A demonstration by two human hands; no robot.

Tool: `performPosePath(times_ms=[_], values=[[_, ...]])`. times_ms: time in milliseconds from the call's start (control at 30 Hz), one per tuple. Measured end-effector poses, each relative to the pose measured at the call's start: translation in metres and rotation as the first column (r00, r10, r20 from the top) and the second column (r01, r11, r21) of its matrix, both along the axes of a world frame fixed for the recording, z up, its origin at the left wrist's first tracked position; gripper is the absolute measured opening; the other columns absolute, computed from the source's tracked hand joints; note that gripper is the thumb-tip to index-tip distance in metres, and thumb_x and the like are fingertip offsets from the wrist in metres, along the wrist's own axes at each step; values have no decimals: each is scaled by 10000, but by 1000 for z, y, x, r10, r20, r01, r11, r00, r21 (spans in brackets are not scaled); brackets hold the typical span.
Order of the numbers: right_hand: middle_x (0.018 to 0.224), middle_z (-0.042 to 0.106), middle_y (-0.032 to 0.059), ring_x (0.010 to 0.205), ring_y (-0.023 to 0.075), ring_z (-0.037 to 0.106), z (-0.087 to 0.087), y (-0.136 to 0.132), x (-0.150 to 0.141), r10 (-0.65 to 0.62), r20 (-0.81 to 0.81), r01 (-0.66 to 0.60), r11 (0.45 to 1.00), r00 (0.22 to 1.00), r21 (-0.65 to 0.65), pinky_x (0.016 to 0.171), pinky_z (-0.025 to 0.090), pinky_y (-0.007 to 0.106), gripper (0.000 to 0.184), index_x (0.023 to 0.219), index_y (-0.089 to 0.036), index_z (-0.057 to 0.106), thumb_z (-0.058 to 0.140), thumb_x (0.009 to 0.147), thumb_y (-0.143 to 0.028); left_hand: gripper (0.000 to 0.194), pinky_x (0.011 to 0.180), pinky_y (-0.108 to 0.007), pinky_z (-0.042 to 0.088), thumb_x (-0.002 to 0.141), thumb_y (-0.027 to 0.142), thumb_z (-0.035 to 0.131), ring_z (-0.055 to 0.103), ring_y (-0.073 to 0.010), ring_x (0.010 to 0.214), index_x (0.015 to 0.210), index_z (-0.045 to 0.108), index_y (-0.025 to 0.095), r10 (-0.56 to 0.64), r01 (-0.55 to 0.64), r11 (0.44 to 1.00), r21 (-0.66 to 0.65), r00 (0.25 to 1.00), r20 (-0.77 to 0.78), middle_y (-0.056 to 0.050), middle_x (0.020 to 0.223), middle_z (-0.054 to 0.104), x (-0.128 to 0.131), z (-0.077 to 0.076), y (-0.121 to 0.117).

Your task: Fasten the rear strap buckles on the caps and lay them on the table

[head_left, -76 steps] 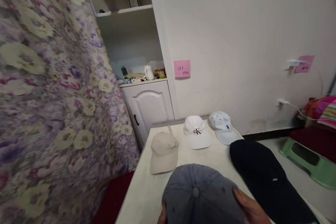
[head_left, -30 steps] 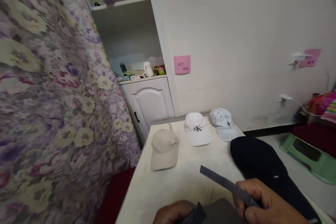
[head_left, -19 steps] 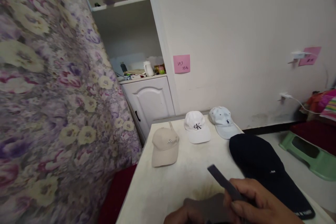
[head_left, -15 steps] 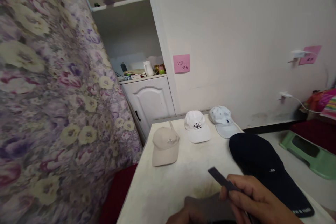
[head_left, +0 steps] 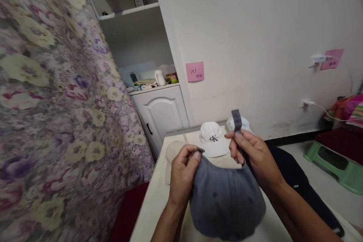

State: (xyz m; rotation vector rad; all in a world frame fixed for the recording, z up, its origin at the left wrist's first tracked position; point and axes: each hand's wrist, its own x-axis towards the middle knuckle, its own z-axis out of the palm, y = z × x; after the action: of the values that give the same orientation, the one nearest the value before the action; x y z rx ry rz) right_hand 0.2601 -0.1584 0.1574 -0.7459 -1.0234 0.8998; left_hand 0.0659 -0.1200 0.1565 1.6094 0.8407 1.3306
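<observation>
A grey-blue baseball cap (head_left: 227, 204) is held up over the table, its back opening turned upward. My left hand (head_left: 183, 174) is closed on the opening's left edge, pinching a short dark tab there. Between the thumb and fingers of my right hand (head_left: 252, 155) is the cap's dark strap (head_left: 236, 121), its loose end pointing up. Behind the hands stands a white cap (head_left: 214, 140) with black letters. A beige cap (head_left: 172, 153) is partly covered by my left hand, and a pale blue cap (head_left: 245, 123) by my right hand. The cap's brim is out of sight.
A navy cap (head_left: 292, 177) lies on the right of the cream table (head_left: 153, 200). Floral curtain (head_left: 56, 102) hangs at left, beside a white cabinet (head_left: 161, 109). A green stool (head_left: 329, 162) stands on the floor at right. Chargers (head_left: 319, 58) are plugged into the wall.
Both hands have risen and the grey-blue cap has come up into view with them. The strap, earlier low and slanted in my right hand, now points upward. The left hand now shows fully.
</observation>
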Motion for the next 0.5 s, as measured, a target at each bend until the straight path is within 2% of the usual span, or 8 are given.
performPosePath(times_ms=[67,133,200,233,333,400,500], values=[[599,626,-51,457,59,426,8,6,3,-54,-41,57,996,998,69,495,324,203,264,968,-185,703,598,962,-427,165,722,-213,386,881,387,649,510,-143,788,907,651,224,13,-15,999,39,999,36,30,846,604,5,4,12],[583,631,-46,434,53,407,2,3,5,-44,-34,46,998,998,52,473,296,206,292,955,-186,708,592,961,-454,182,686,-212,379,873,405,666,503,-137,747,896,653,225,5,-6,999,32,1000,29,34,805,595,4,-2,10],[551,626,-42,402,43,362,-16,-8,6,15,4,-15,999,1000,-43,443,249,210,331,935,-176,708,588,957,-484,218,598,-219,344,859,424,692,461,-125,647,870,658,209,-42,41,998,-55,999,-4,40,706,555,-2,-19,-2],[539,620,-42,391,40,341,-27,-15,6,55,17,-53,993,998,-108,431,226,211,347,930,-170,704,584,956,-495,245,574,-224,327,857,444,695,447,-124,625,850,652,202,-114,110,982,-152,993,-21,38,685,545,-5,-30,-11],[499,591,-54,375,35,286,-60,-38,4,212,15,-200,940,977,-276,409,177,208,358,950,-163,678,575,956,-506,300,561,-232,288,844,479,708,404,-111,598,815,617,195,-234,260,886,-384,966,113,44,660,502,-13,-62,-38],[504,593,-55,361,30,260,-77,-50,-1,317,7,-293,887,949,-356,388,148,206,362,953,-165,659,580,950,-517,316,588,-239,305,826,487,727,421,-115,619,808,625,189,-264,322,833,-450,946,189,33,683,522,-15,-79,-50],[468,548,-71,328,32,241,-91,-60,-11,438,6,-392,811,899,-435,360,118,212,441,913,-170,650,575,916,-605,324,646,-254,348,797,488,756,481,-138,684,787,670,176,-278,339,826,-451,940,198,1,742,578,-18,-94,-59]])
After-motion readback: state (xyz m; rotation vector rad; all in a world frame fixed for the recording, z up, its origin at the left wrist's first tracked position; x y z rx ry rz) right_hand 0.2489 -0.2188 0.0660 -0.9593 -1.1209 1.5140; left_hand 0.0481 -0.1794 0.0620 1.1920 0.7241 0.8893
